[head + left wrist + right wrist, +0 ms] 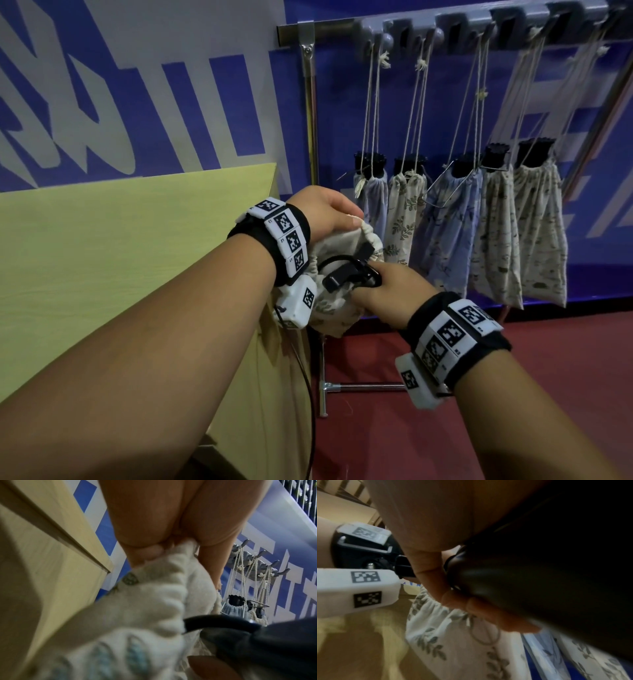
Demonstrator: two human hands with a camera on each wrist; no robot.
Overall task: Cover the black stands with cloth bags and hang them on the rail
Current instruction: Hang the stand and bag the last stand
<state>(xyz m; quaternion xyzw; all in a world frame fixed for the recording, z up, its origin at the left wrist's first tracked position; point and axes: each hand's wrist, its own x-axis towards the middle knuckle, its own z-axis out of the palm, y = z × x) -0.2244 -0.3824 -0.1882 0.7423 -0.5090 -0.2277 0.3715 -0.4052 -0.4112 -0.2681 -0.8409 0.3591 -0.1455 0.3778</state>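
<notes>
A cream cloth bag [337, 308] with a leaf print hangs between my hands, beside the table's right end. My left hand [329, 214] pinches the gathered rim of the cloth bag [154, 591] from above. My right hand [380, 291] grips a black stand [356, 272] whose front part lies inside the bag's mouth. In the right wrist view the black stand [530, 581] fills the palm, with the bag [453, 642] below it. Behind, several bagged stands [455, 212] hang by drawstrings from the rail [445, 25].
A yellow-green table [120, 257] stands at the left, its end panel right under my hands. The rail's metal post [311, 120] and its foot [342, 389] stand on the red floor just behind the bag. A black cable [306, 394] hangs by the table's end.
</notes>
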